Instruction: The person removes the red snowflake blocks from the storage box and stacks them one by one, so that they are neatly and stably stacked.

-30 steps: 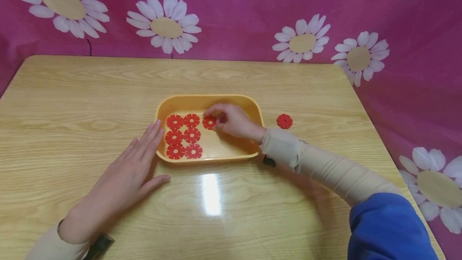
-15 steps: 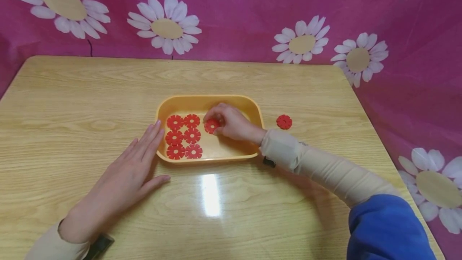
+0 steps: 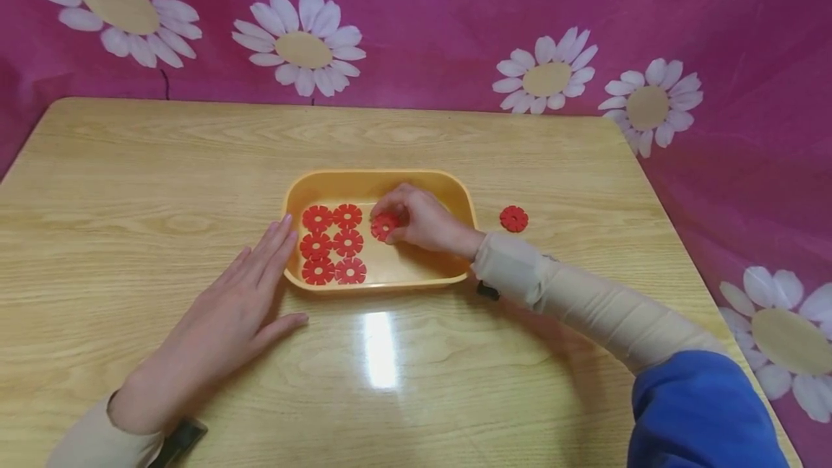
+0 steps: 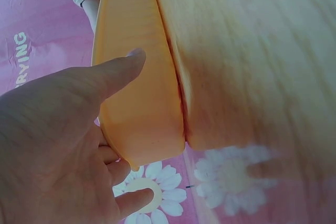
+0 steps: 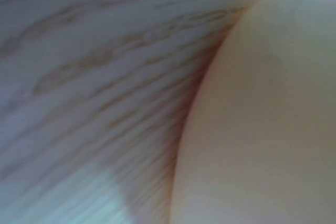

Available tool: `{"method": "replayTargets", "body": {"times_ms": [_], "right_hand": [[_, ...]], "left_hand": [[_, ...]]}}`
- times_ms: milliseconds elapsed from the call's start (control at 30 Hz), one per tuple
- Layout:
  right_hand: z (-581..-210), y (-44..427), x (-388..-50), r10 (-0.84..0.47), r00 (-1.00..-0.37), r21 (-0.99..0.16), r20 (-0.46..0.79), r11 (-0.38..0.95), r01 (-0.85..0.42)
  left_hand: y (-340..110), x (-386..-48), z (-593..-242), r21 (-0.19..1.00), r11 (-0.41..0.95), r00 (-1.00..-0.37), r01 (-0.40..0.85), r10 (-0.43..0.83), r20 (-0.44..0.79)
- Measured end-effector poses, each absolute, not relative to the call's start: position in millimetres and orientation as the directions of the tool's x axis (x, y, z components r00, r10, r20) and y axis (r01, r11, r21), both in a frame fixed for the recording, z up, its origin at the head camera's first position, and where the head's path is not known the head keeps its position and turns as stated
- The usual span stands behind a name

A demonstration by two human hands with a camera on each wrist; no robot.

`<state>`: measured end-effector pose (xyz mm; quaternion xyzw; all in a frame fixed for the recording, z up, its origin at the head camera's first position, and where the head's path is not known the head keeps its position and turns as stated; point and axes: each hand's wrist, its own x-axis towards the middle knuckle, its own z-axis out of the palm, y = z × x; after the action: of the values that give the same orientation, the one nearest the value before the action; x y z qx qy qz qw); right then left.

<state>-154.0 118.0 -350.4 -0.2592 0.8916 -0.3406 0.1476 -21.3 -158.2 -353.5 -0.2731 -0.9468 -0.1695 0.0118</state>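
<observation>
A yellow plastic tray [image 3: 390, 284] sits on the table. In its left part lie several red notched plastic discs [image 3: 308, 245], flower-shaped with a hole in the middle. My right hand [image 3: 425, 220] reaches over the tray's right side and pinches another red notched disc [image 3: 378, 227] between thumb and fingers, inside the tray; whether the disc touches the floor I cannot tell. My left hand [image 3: 230, 305] has straight fingers touching the tray's left rim. In the left wrist view its thumb lies along the tray's outer wall [image 4: 142, 114]. The right wrist view shows only tray wall [image 5: 262, 119] and table.
One more red notched disc [image 3: 508, 220] lies on the wooden table [image 3: 162, 186], right of the tray. Behind the table hangs a magenta cloth [image 3: 422, 13] with a daisy print. A bright reflection shows on the tabletop in front of the tray.
The right hand has shifted the pinched disc slightly right and nearer to me within the tray. My left hand and the other discs have stayed in place.
</observation>
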Motion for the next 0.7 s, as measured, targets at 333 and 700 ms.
{"method": "replayTargets", "body": {"times_ms": [333,700], "right_hand": [[-342,128,-152,-0.554,-0.824,-0.787,-0.117,0.558,-0.264],[-308,194,-156,-0.359,-0.932,-0.866,-0.05,0.48,-0.139]], "left_hand": [[-158,-21,-354,0.31,0.795,-0.85,0.521,0.514,0.111],[-158,-21,-354,0.305,0.794,-0.849,0.525,0.515,0.119]]}}
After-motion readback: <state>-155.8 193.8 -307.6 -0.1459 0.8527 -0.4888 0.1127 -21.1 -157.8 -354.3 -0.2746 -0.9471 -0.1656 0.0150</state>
